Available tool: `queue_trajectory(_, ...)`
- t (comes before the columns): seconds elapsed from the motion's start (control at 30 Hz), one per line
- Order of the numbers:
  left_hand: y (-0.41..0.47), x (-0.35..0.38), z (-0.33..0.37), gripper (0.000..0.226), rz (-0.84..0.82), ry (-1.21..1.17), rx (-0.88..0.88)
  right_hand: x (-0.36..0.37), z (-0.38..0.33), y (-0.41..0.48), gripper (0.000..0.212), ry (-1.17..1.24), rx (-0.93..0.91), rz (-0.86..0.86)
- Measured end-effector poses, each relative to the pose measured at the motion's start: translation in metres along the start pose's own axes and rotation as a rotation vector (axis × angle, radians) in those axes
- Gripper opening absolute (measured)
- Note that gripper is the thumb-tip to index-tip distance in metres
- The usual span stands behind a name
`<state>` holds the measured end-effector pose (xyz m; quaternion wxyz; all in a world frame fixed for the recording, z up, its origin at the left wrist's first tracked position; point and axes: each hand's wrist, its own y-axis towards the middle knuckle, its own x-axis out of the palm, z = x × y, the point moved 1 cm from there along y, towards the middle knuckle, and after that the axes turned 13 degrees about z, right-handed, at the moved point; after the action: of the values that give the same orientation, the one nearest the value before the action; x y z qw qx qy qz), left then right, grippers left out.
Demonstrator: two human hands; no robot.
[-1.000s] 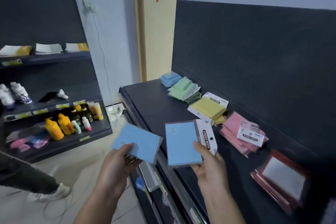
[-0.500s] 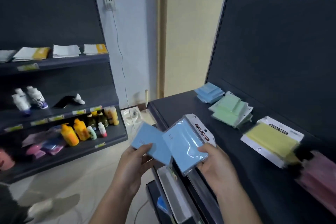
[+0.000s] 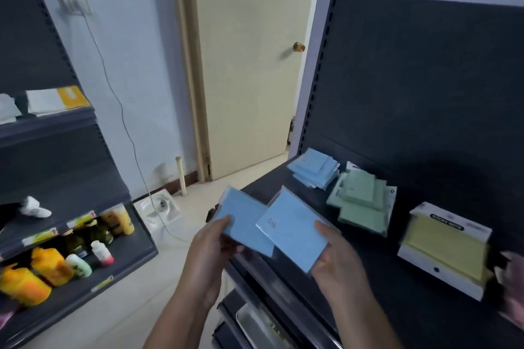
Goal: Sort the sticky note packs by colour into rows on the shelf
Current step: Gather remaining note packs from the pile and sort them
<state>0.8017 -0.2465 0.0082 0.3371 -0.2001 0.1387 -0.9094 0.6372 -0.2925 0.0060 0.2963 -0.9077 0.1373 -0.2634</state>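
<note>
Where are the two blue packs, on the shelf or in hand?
In hand. The left hand grips one blue pack, the right hand a second blue pack, both off the shelf, short of the blue pile.

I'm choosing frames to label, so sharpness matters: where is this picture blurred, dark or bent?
Head view: the blue pack in the right hand is fairly sharp. The yellow pack and orange bottles near the edges are smeared. The door frame leans, as a wide lens would make it. The shelf's back panel is very dark.
</note>
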Motion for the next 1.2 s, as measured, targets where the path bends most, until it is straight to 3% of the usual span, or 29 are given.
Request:
queue_trajectory(0.23,0.061,0.053,0.003,0.02,-0.118,0.19,-0.032,0.025,-0.02,0.053,0.007,-0.056,-0.154,0.105)
queue_trajectory(0.4,0.1,0.075,0.008,0.032,-0.234,0.258,-0.079,0.048,-0.017,0.083,0.021,-0.115,-0.354,0.103)
queue_trajectory(0.5,0.121,0.085,0.005,0.032,-0.323,0.389,-0.141,0.052,-0.014,0.098,0.027,-0.245,-0.452,0.199)
queue_trajectory(0.53,0.128,0.089,0.004,0.027,-0.335,0.482,-0.091,0.054,-0.012,0.103,0.03,-0.312,-0.477,0.226)
queue_trajectory(0.6,0.142,0.097,0.004,0.023,-0.355,0.747,0.17,0.057,-0.009,0.111,0.039,-0.45,-0.499,0.244)
queue_trajectory(0.7,0.155,0.111,0.002,0.035,-0.416,1.183,0.528,0.06,-0.007,0.114,0.049,-0.669,-0.57,0.32)
queue_trajectory(0.77,0.158,0.115,-0.001,0.04,-0.431,1.38,0.671,0.062,-0.006,0.113,0.054,-0.825,-0.637,0.424)
queue_trajectory(0.97,0.167,0.107,-0.004,0.061,-0.525,1.402,0.778,0.08,0.006,0.106,0.073,-1.156,-0.738,0.677)
queue_trajectory(1.2,0.153,0.102,-0.006,0.061,-0.576,1.117,0.862,0.08,0.016,0.073,0.068,-1.073,-0.826,0.708)
